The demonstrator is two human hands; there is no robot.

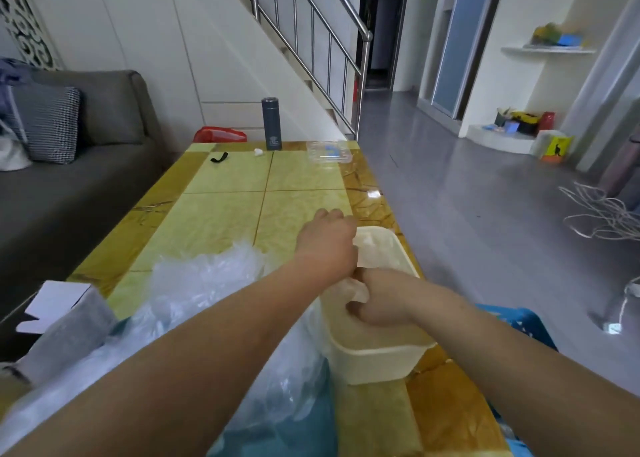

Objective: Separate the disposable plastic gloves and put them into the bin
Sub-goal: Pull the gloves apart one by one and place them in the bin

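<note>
— What was seen of the room?
— A yellow tiled table (225,196) was flanked by a grey sofa (86,179); a grey flask (271,124) was stood at its far edge.
— And the hands?
— Both were held over the cream bin (381,359) at the table's right edge. A crumpled glove (360,292) was gripped by the curled right hand (381,304) and pinched by the left hand (327,241). The pile of gloves (207,283) was heaped just beside the bin.

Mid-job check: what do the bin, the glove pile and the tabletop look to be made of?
Bin: cream plastic, fairly matte; moulded rolled rim, rounded corners. Glove pile: thin clear plastic film; crinkled, glinting, translucent. Tabletop: glossy, with glare; veined yellow-green squares look like stone tile, but could be a printed cover.
</note>
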